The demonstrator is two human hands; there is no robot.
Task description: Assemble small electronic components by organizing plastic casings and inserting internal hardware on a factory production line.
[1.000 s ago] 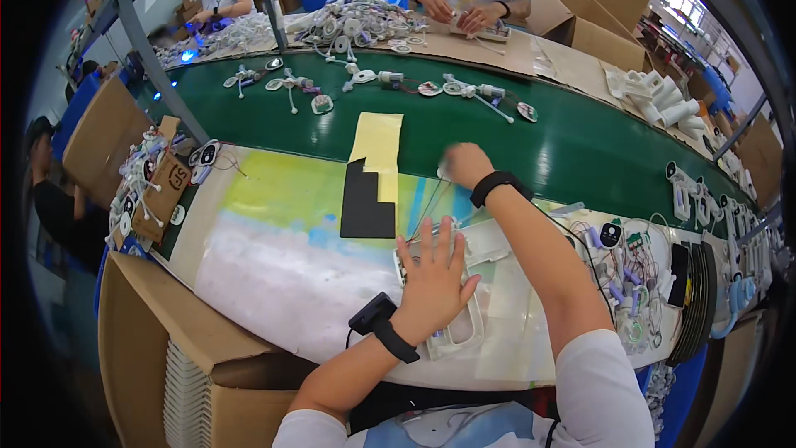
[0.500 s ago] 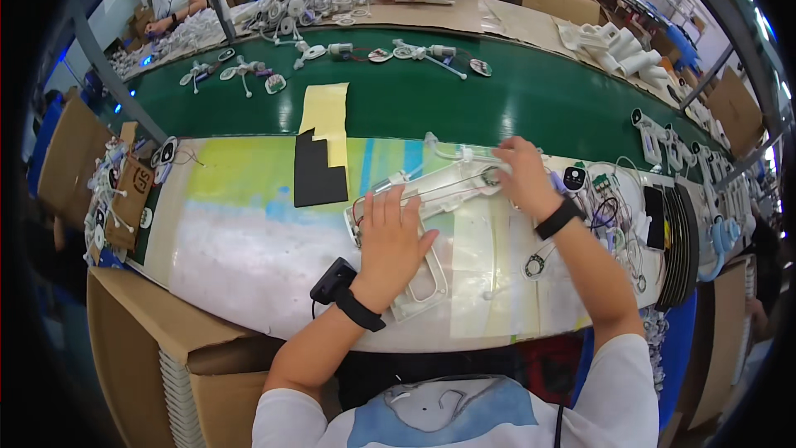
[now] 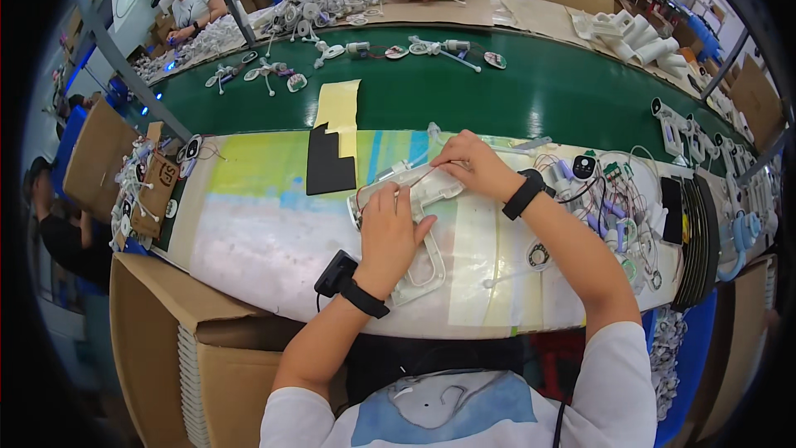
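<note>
A white plastic housing (image 3: 441, 188) with a looped, handle-like frame lies on the bench in front of me. My left hand (image 3: 388, 236) rests flat across its left part, fingers stretched out and thumb apart. Thin reddish wires run inside the shell. Over its right part, my right hand (image 3: 474, 168) is closed in a pinch on a wire (image 3: 424, 176). Behind the housing lies a clear-and-white cylindrical part (image 3: 396, 169), partly hidden. My palm and fingers cover some of the shell's inside.
Right of the hands are tangled wires with purple cylinders (image 3: 612, 206), a round ring board (image 3: 538, 255) and black strips (image 3: 695, 241). A black foam piece (image 3: 330, 168) lies behind left. Beyond runs a green conveyor (image 3: 497, 99) bearing small assemblies. Cardboard boxes (image 3: 166, 299) stand at left; co-workers sit opposite.
My right hand has moved left from the housing's far right end to its middle and now pinches the wire. My left hand stays on the housing. The whole view has shifted slightly.
</note>
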